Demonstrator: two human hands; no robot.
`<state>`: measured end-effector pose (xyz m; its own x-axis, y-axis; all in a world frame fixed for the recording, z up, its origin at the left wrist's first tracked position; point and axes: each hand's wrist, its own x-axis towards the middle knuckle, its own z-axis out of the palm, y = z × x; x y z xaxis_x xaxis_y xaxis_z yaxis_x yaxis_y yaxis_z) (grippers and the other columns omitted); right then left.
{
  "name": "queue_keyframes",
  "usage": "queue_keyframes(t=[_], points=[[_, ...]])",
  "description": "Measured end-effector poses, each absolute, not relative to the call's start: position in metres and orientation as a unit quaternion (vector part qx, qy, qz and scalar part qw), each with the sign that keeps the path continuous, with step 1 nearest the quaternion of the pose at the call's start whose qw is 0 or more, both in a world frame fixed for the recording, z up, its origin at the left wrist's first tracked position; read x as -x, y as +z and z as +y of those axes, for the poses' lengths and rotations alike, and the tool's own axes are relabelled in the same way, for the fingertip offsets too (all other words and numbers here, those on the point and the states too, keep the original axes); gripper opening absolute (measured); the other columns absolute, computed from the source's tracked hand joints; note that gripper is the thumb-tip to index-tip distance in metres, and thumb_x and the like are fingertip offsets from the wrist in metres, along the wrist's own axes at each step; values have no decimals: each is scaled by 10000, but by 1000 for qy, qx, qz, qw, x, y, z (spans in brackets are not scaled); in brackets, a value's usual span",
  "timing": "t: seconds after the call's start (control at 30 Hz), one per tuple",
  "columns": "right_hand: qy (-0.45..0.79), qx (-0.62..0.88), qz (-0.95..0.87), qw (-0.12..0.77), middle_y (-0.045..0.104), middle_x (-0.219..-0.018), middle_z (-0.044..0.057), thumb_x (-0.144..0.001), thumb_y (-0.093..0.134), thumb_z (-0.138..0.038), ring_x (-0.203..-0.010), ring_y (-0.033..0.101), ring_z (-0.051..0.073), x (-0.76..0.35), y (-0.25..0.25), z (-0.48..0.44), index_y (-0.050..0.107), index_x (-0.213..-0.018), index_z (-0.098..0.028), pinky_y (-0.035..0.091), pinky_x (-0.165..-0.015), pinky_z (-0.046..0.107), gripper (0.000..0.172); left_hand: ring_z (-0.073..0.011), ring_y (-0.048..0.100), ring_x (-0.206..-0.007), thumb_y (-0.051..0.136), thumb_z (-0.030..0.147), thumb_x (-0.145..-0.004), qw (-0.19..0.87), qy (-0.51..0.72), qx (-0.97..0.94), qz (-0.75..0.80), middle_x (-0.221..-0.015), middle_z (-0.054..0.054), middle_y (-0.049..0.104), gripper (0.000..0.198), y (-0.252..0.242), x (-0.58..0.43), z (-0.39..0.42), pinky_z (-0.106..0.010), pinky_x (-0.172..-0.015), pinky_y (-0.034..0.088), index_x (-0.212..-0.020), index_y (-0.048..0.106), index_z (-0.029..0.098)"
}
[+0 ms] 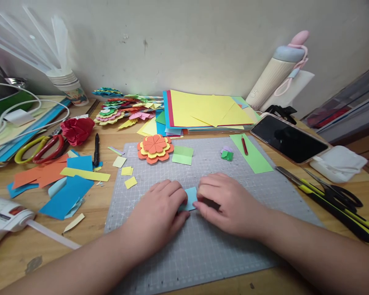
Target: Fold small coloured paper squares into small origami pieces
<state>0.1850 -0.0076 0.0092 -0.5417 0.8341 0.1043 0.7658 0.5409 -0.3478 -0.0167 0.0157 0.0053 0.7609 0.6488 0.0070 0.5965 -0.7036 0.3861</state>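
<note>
A small light-blue paper piece [190,198] lies low over the grey cutting mat [184,254], between my hands. My left hand [164,209] has its fingers curled onto the paper's left side. The right side of it sits between the thumb and fingers of my right hand [226,201]. Beyond them on the mat are a layered orange and yellow paper flower [155,148], a creased light-green square [182,155] and small purple and green folded pieces [226,155]. Small yellow squares [130,182] rest left of my left hand.
Left are blue and orange scraps [67,197], a black pen [96,149], scissors [51,148] and a glue gun [7,219]. Right are a phone [290,137], a cutter [335,209] and black scissors [341,194]. Stacked paper [206,110] lies by the wall.
</note>
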Motion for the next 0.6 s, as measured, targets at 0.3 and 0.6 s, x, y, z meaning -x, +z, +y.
queue_keyframes(t=[0.3,0.6], points=[[344,418,-807,239,556,-744,3,-862,526,-186,-706,494,134,-183,7,-6,542,-759,-171,394,-679,288,105,-134,478,-673,455,148,-839,267,152,-896,321,-692,15,529,125,15,20,14,-289,-664,385,-745,534,168],[549,431,-668,260,451,-580,-54,-749,548,-156,-544,385,80,-169,10,-20,483,-640,-173,325,-508,207,128,-84,312,-554,443,98,-676,474,129,-804,336,-568,64,342,147,14,13,5,-229,-497,251,-584,364,181]])
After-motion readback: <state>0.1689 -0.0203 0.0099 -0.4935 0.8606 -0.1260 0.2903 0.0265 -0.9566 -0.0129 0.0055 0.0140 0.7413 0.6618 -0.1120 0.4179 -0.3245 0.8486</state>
